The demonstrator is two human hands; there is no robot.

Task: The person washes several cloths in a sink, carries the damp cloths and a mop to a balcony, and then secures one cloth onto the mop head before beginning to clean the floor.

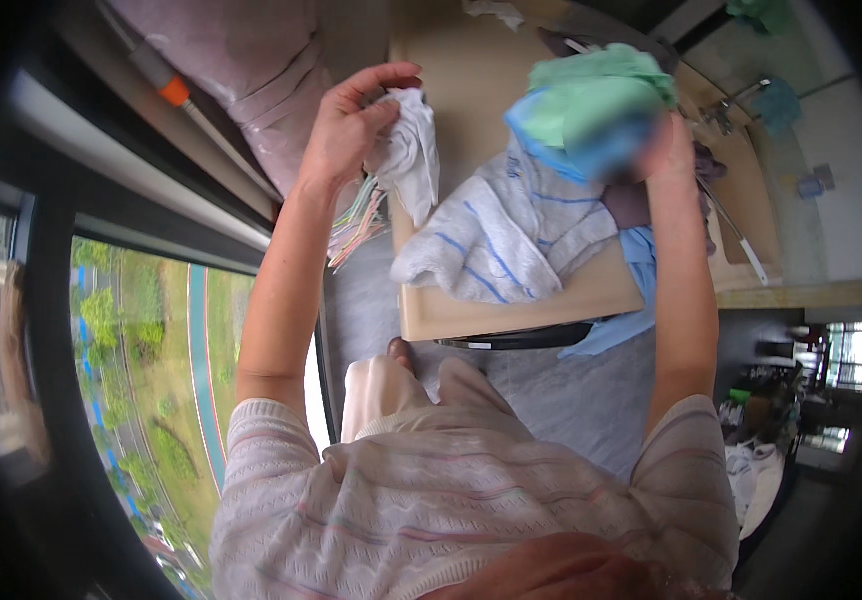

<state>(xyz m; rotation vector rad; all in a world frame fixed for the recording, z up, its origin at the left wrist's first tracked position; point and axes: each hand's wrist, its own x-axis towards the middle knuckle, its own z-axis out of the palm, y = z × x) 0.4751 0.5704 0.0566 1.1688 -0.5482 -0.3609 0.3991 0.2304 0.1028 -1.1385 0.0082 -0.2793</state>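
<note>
My left hand (359,120) pinches a bunched white cloth (410,154) at the upper left, beside the counter's edge. At the upper right my right hand (667,150) holds a blurred bundle of green and blue fabric (599,97); its fingers are mostly hidden by the fabric. Between the hands, a light grey terry towel with blue stripes (491,240) lies crumpled over the corner of a beige countertop (438,319). Dark purplish fabric (626,206) shows beneath the bundle. A light blue cloth (618,330) hangs by my right forearm, over the counter's side.
A basin with a metal faucet (717,116) stands at the upper right, with a white-handled stick (750,255) near it. Pastel strands (359,225) hang below the white cloth. A large window (160,360) is on the left, next to a pole with an orange collar (174,91).
</note>
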